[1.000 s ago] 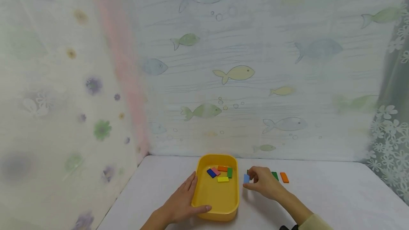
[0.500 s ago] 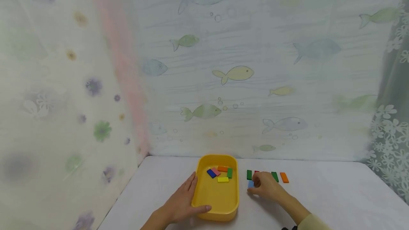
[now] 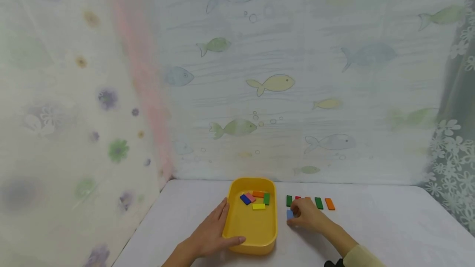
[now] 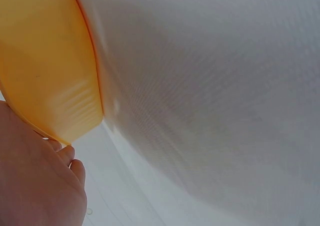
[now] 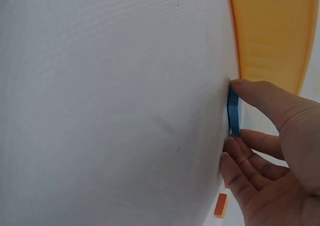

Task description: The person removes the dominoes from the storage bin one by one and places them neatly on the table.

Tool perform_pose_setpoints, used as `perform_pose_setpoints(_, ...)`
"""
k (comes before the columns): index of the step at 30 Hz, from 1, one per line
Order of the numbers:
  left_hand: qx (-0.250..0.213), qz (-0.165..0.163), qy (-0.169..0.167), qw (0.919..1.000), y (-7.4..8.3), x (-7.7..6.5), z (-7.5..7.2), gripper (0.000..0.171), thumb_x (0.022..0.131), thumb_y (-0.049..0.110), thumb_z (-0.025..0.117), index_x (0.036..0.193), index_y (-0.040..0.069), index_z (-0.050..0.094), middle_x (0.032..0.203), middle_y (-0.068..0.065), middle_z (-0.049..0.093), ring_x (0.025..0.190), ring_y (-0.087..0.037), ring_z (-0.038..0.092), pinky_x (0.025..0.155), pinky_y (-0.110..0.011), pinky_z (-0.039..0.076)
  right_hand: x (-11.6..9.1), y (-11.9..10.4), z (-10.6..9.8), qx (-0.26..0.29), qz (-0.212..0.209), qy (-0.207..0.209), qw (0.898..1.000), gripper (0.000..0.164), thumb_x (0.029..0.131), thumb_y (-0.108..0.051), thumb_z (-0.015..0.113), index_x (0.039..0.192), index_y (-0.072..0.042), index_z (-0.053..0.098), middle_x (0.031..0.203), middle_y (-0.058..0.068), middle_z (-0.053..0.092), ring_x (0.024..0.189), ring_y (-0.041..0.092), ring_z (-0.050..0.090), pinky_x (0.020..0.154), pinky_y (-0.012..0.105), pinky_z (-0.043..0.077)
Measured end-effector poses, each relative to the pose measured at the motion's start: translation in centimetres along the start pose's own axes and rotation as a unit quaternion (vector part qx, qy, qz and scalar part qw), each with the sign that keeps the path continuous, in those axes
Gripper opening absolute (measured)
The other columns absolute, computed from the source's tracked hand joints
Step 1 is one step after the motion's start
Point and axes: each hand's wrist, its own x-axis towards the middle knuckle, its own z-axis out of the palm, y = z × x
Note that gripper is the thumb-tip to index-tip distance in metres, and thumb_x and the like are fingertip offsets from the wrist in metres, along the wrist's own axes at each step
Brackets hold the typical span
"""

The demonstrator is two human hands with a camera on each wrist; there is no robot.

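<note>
On the white table stands a yellow plastic tub (image 3: 249,226). My left hand (image 3: 208,235) lies against its left side, fingers straight along the outer wall and thumb over the near rim. Just right of the tub, my right hand (image 3: 311,216) pinches a small light-blue rectangular block (image 3: 290,215) between thumb and index finger. In the right wrist view the blue block (image 5: 233,110) is on its flat side close to the tabletop, thumb at one end and index fingertip at the other. My remaining right fingers are bent beside it.
Inside the tub, toward the far end, lie several blocks, among them a blue (image 3: 245,200) and a yellow one (image 3: 259,207). Behind my right hand runs a row of blocks, including green (image 3: 289,201), red (image 3: 298,197) and orange (image 3: 330,204). A fish-patterned curtain (image 3: 274,143) hangs behind the table.
My right hand has moved slightly right and toward me with the light-blue block, lowering it to the table in front of the row. The left hand and tub have stayed put.
</note>
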Motion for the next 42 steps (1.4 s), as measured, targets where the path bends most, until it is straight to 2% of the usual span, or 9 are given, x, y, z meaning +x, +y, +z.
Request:
perform_pose_setpoints(10, -0.003, 0.002, 0.002, 1.0, -0.1, 0.0, 0.1, 0.118, 0.083, 0.082, 0.057, 0.164, 0.006, 0.017, 0.172, -0.012, 0.011, 0.153, -0.036, 0.026, 0.118, -0.061, 0.031, 0.3, 0.1, 0.3, -0.002, 0.021, 0.005, 1.0, 0.034, 0.077, -0.015, 0.09, 0.099, -0.001, 0.069, 0.087, 0.001, 0.064, 0.08, 0.016, 0.055, 0.074, 0.033, 0.056)
perform_pose_setpoints(18, -0.006, 0.009, 0.004, 0.9999, 0.1, 0.1, -0.2, 0.117, 0.084, 0.081, 0.056, 0.164, 0.005, 0.018, 0.172, -0.011, 0.01, 0.153, -0.035, 0.026, 0.118, -0.061, 0.03, 0.1, -0.6, -0.7, -0.013, 0.024, -0.008, 1.0, 0.038, 0.077, -0.02, 0.09, 0.101, 0.001, 0.069, 0.091, 0.004, 0.066, 0.083, 0.018, 0.057, 0.078, 0.039, 0.057)
perform_pose_setpoints(22, -0.009, 0.006, 0.002, 0.9999, 0.1, 0.0, -0.2, 0.117, 0.084, 0.081, 0.057, 0.164, 0.005, 0.017, 0.172, -0.012, 0.011, 0.153, -0.036, 0.027, 0.118, -0.061, 0.03, -0.5, -1.2, -1.3, -0.017, 0.02, -0.011, 1.0, 0.042, 0.078, -0.022, 0.089, 0.107, 0.002, 0.069, 0.094, 0.005, 0.064, 0.083, 0.018, 0.055, 0.074, 0.035, 0.056)
perform_pose_setpoints(29, -0.01, 0.006, 0.006, 0.9999, 0.0, -0.1, 0.0, 0.118, 0.083, 0.081, 0.058, 0.164, 0.006, 0.016, 0.172, -0.012, 0.011, 0.153, -0.036, 0.027, 0.118, -0.061, 0.031, -1.5, -2.9, -2.7, -0.009, -0.02, -0.006, 1.0, 0.042, 0.082, -0.018, 0.087, 0.112, 0.003, 0.066, 0.092, 0.006, 0.059, 0.083, 0.021, 0.052, 0.07, 0.027, 0.049)
perform_pose_setpoints(37, -0.009, 0.003, 0.002, 1.0, 0.0, -0.1, 0.1, 0.118, 0.083, 0.082, 0.057, 0.164, 0.006, 0.016, 0.172, -0.012, 0.011, 0.153, -0.035, 0.026, 0.118, -0.061, 0.031, -1.7, -5.4, -3.3, -0.022, -0.081, 0.002, 0.996, 0.036, 0.089, -0.023, 0.081, 0.114, 0.0, 0.067, 0.1, 0.005, 0.063, 0.089, 0.023, 0.058, 0.074, 0.028, 0.052)
perform_pose_setpoints(42, -0.007, 0.001, 0.0, 1.0, 0.1, 0.0, 0.0, 0.118, 0.083, 0.082, 0.057, 0.164, 0.006, 0.017, 0.172, -0.012, 0.011, 0.153, -0.035, 0.027, 0.119, -0.06, 0.03, -1.1, -7.4, -2.6, -0.017, -0.082, -0.008, 0.996, 0.04, 0.09, -0.026, 0.08, 0.117, 0.001, 0.068, 0.103, 0.006, 0.064, 0.091, 0.023, 0.058, 0.075, 0.029, 0.053)
